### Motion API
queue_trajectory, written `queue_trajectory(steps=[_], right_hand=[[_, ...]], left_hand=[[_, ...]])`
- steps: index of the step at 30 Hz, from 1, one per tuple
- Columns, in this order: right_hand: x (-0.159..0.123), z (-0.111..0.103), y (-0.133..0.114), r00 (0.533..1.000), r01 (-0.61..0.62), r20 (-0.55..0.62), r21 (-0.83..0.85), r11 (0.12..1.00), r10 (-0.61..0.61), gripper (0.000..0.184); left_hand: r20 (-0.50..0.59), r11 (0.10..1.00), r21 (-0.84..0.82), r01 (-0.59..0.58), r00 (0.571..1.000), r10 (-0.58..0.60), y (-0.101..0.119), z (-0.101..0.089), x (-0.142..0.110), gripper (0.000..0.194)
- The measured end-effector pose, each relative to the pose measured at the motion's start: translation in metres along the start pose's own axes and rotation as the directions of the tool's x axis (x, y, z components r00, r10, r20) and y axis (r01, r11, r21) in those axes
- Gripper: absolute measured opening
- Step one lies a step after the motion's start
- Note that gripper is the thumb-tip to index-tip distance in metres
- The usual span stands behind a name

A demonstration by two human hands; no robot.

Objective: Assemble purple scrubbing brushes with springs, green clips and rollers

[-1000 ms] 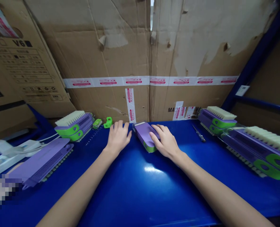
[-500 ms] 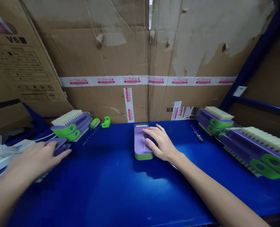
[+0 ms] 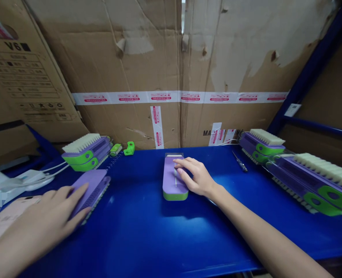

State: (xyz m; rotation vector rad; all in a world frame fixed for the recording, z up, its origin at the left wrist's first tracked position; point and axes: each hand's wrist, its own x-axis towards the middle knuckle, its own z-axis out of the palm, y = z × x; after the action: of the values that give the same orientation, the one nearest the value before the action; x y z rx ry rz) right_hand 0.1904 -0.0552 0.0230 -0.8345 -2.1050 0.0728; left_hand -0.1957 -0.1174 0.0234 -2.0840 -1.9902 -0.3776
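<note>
Low on the left, my left hand point(image 3: 53, 216) has its thumb and fingers around a purple brush point(image 3: 92, 187) with a slatted side and pale bristles underneath. At the centre, a purple case with a green end point(image 3: 171, 193) lies flat on the blue table point(image 3: 130, 239). My right hand point(image 3: 196, 177) rests over its right side, fingers curved. Thumb and forefinger come together at a thin metal rod point(image 3: 176, 180) on the case's top; its upper part is partly hidden by the fingertips.
Stacked purple-green brushes stand at back left point(image 3: 86, 152) and on the right point(image 3: 309, 181). A small screwdriver point(image 3: 240, 162) lies right of centre. Green plastic pieces point(image 3: 129, 148) sit near the cardboard wall point(image 3: 130, 69). A white power strip with cords point(image 3: 29, 177) and a pink phone point(image 3: 11, 218) lie left.
My left hand has come nearer and slightly right, bringing the purple brush away from the power strip. The right hand stays at the case, which appears slightly nearer.
</note>
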Motion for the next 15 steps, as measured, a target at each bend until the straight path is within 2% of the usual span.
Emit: queue_trajectory(steps=[2, 4, 7, 11, 13, 15], right_hand=[[-0.001, 0.001, -0.001, 1.000, 0.012, -0.015, 0.005, 1.000, -0.012, 0.034], [-0.002, 0.001, -0.002, 0.999, 0.039, -0.027, 0.005, 0.999, -0.039, 0.034], [-0.003, 0.002, -0.002, 0.997, 0.065, -0.034, -0.012, 0.998, -0.066, 0.033], [-0.003, 0.004, -0.004, 0.996, 0.081, -0.036, 0.011, 0.997, -0.080, 0.034], [-0.004, 0.004, -0.005, 0.997, 0.069, -0.051, 0.076, 0.995, -0.065, 0.033], [-0.005, 0.005, -0.005, 0.995, -0.003, -0.093, 0.172, 0.985, 0.019, 0.033]], left_hand=[[0.078, 0.980, 0.179, -0.091, 0.994, 0.078, 0.037, -0.011, 0.010, 0.056], [0.157, 0.952, 0.270, -0.144, 0.982, 0.104, 0.068, -0.015, 0.024, 0.056], [0.128, 0.918, 0.342, -0.202, 0.978, 0.167, 0.103, -0.008, 0.051, 0.052], [0.031, 0.937, 0.298, -0.184, 0.983, 0.183, 0.135, 0.016, 0.092, 0.053], [0.040, 0.961, 0.206, -0.183, 0.983, 0.179, 0.147, 0.026, 0.111, 0.057], [0.072, 0.979, 0.100, -0.176, 0.983, 0.170, 0.157, 0.032, 0.128, 0.064]])
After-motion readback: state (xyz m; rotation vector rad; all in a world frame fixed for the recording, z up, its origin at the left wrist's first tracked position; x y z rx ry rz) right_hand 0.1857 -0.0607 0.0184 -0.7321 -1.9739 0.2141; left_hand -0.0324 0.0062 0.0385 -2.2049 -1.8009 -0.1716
